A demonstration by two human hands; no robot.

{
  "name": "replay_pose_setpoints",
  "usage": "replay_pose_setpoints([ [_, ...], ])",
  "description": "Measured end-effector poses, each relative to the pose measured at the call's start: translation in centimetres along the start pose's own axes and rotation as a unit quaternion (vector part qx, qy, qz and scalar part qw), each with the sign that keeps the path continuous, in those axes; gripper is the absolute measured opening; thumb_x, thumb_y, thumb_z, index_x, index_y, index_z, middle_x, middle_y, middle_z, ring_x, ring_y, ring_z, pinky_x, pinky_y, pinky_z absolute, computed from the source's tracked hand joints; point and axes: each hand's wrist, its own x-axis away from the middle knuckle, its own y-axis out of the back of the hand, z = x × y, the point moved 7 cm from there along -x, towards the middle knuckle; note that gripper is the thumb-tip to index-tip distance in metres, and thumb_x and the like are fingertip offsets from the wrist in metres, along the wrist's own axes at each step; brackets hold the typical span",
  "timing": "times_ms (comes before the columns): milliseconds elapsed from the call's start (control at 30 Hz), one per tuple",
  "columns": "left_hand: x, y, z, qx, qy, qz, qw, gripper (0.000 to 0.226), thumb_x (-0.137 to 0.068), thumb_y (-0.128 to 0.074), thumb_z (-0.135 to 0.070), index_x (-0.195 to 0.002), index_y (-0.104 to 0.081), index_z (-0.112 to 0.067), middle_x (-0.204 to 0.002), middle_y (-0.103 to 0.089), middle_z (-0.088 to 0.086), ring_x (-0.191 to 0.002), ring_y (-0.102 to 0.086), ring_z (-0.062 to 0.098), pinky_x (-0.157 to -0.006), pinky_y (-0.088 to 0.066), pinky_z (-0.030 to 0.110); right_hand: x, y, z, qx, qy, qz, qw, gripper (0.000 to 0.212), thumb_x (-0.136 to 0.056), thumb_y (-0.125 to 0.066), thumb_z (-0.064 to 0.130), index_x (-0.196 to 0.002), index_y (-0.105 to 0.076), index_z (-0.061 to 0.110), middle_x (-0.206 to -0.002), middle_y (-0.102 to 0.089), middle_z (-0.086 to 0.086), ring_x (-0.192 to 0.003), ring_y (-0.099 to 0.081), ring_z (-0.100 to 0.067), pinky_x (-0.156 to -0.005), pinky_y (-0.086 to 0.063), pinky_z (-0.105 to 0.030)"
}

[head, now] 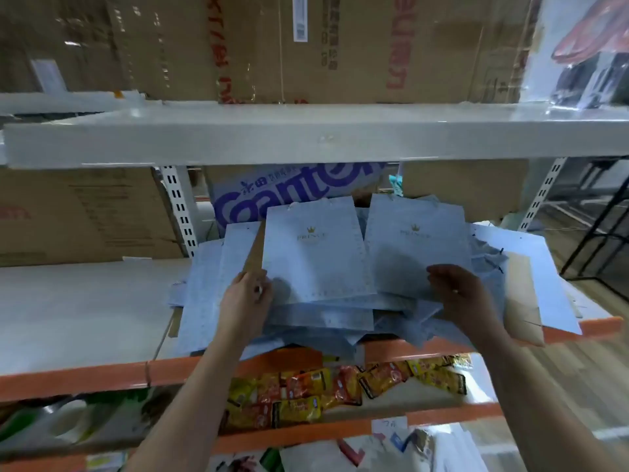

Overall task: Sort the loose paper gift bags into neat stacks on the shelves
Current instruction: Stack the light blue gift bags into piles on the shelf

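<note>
Fingers (262,285) of the left hand (246,298) pinch the near left corner of the left bag (316,253). Both forearms reach far over the middle shelf (85,318), which holds a loose pile of bags (326,318). Right hand (456,294) curls over the right bag (415,243); grip unclear. Snack packets (306,393) lie on the lower shelf (476,383).

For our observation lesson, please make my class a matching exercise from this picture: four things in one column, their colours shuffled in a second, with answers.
Things
1. gift bags
2. snack packets
3. cardboard boxes
4. middle shelf's front edge

Colours
A. orange
B. brown
C. pale blue
D. yellow and red

Pairs: 1-C, 2-D, 3-B, 4-A
</note>
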Motion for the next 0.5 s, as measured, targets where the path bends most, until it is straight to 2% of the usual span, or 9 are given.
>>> replay_pose_setpoints([
  [33, -0.6, -0.2, 0.1, -0.005, 0.002, -0.003, 1.000, 0.027, -0.095, -0.055, -0.025, -0.119, -0.060, -0.015, -0.117, -0.061, 0.009, -0.094, -0.062, 0.025, -0.081, -0.053, 0.039, -0.6, 0.3, -0.2, 0.030, -0.004, -0.009, 1.000, 0.018, -0.092, -0.057, 0.004, -0.098, -0.067, 0.018, -0.097, -0.068, -0.011, -0.077, -0.061, -0.018, -0.057, -0.049, -0.019],
  [67, -1.1, -0.2, -0.1, -0.015, 0.005, -0.009, 1.000, 0.028, -0.094, -0.056, -0.027, -0.119, -0.059, -0.016, -0.115, -0.062, 0.008, -0.090, -0.062, 0.024, -0.079, -0.053, 0.037, -1.1, 0.7, -0.3, 0.067, -0.014, -0.020, 0.997, 0.016, -0.092, -0.057, 0.005, -0.101, -0.067, 0.012, -0.099, -0.067, -0.013, -0.079, -0.061, -0.021, -0.057, -0.049, -0.019],
  [100, -1.5, -0.4, -0.1, -0.024, 0.007, -0.008, 1.000, 0.029, -0.093, -0.058, -0.030, -0.118, -0.059, -0.016, -0.112, -0.062, 0.007, -0.086, -0.061, 0.021, -0.076, -0.052, 0.034, -1.7, 0.9, -0.6, 0.102, -0.021, -0.020, 0.994, 0.017, -0.090, -0.059, 0.009, -0.104, -0.068, 0.009, -0.102, -0.068, -0.016, -0.083, -0.062, -0.026, -0.063, -0.050, -0.025],
  [167, -2.3, -0.9, -0.3, -0.032, 0.016, 0.005, 0.999, 0.033, -0.089, -0.061, -0.038, -0.114, -0.059, -0.016, -0.099, -0.063, 0.004, -0.080, -0.058, 0.019, -0.068, -0.047, 0.030, -2.3, 1.5, -1.2, 0.129, -0.054, -0.029, 0.990, 0.034, -0.081, -0.059, 0.026, -0.106, -0.070, 0.006, -0.110, -0.066, -0.021, -0.097, -0.063, -0.035, -0.082, -0.052, -0.039],
  [200, -2.6, -1.3, -0.3, -0.030, 0.021, 0.011, 0.999, 0.035, -0.087, -0.064, -0.042, -0.111, -0.059, -0.016, -0.092, -0.062, 0.001, -0.078, -0.058, 0.019, -0.064, -0.043, 0.027, -2.5, 1.9, -1.3, 0.152, -0.063, -0.039, 0.986, 0.041, -0.077, -0.058, 0.031, -0.107, -0.070, 0.005, -0.114, -0.065, -0.024, -0.103, -0.061, -0.038, -0.090, -0.050, -0.043],
  [267, -3.3, -1.7, 0.1, -0.016, 0.046, 0.014, 0.999, 0.045, -0.079, -0.069, -0.050, -0.108, -0.057, -0.017, -0.088, -0.061, 0.000, -0.075, -0.058, 0.019, -0.058, -0.038, 0.026, -3.1, 2.7, -1.2, 0.214, -0.058, -0.060, 0.973, 0.041, -0.082, -0.066, 0.030, -0.113, -0.068, 0.004, -0.121, -0.061, -0.026, -0.109, -0.058, -0.041, -0.098, -0.045, -0.045],
  [367, -3.9, -2.4, 0.6, -0.006, 0.086, 0.007, 0.996, 0.061, -0.070, -0.073, -0.059, -0.110, -0.055, -0.017, -0.095, -0.057, 0.002, -0.078, -0.054, 0.020, -0.058, -0.038, 0.029, -4.3, 3.1, -2.0, 0.228, -0.099, -0.044, 0.968, 0.059, -0.078, -0.075, 0.033, -0.130, -0.057, 0.010, -0.132, -0.052, -0.022, -0.117, -0.052, -0.040, -0.098, -0.043, -0.045],
  [500, -4.4, -2.9, 0.9, 0.021, 0.117, 0.011, 0.993, 0.077, -0.056, -0.075, -0.070, -0.112, -0.057, -0.020, -0.103, -0.061, 0.003, -0.087, -0.059, 0.024, -0.065, -0.052, 0.037, -5.4, 3.1, -3.0, 0.202, -0.108, -0.014, 0.973, 0.082, -0.072, -0.082, 0.035, -0.139, -0.042, 0.011, -0.134, -0.054, -0.019, -0.118, -0.053, -0.039, -0.094, -0.046, -0.046],
])
